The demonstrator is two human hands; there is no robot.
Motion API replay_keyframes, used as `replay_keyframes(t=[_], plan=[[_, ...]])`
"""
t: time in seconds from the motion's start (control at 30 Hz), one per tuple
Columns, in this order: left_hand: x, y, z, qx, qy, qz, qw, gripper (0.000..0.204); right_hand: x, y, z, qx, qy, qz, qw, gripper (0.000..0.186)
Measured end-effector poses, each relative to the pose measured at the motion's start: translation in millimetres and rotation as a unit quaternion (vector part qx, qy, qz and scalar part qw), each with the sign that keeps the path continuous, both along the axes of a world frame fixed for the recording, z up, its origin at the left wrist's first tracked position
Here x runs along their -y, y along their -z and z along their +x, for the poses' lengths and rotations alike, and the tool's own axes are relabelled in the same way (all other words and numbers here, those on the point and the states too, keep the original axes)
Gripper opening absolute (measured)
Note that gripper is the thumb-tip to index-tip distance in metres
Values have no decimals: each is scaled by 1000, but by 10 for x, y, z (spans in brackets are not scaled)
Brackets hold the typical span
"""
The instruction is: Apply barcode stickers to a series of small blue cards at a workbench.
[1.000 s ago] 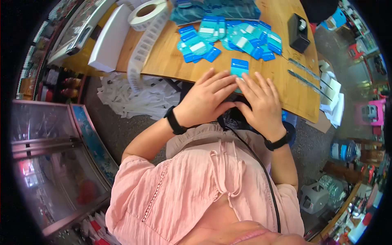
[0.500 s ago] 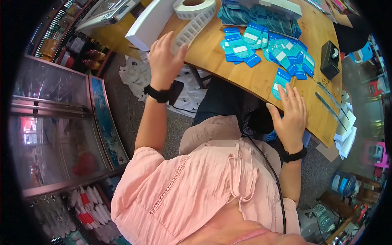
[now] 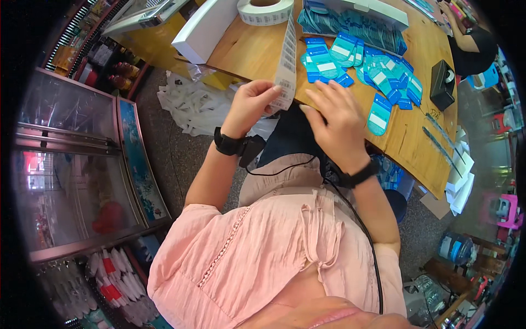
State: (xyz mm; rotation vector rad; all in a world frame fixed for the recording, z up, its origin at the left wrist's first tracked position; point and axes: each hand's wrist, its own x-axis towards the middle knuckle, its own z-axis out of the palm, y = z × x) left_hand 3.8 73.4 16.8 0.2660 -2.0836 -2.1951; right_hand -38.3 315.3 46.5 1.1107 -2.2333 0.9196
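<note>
Label strip (image 3: 289, 66) pinched between the left hand's (image 3: 249, 107) thumb and forefinger, by the bench's (image 3: 246, 52) near edge
Its long axis runs away from the body to the roll (image 3: 267, 20); the right hand (image 3: 341, 123), fingers loosely extended, nothing seen in them, hovers just right of it, the left nearer

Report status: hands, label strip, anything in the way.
Left hand pinching label strip near its end. Right hand open, apparently empty. Strip runs to roll, no obstruction visible.
</note>
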Motion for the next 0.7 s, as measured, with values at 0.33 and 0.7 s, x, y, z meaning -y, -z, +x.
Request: replay_keyframes(t=[0.33, 0.7], plan=[[-72, 70, 49, -68, 7, 20, 997, 29, 518, 196, -392, 45, -2, 20, 999, 23], [-40, 133, 71, -69, 23, -7, 997, 28, 544, 153, -294, -15, 12, 4, 1000, 16]])
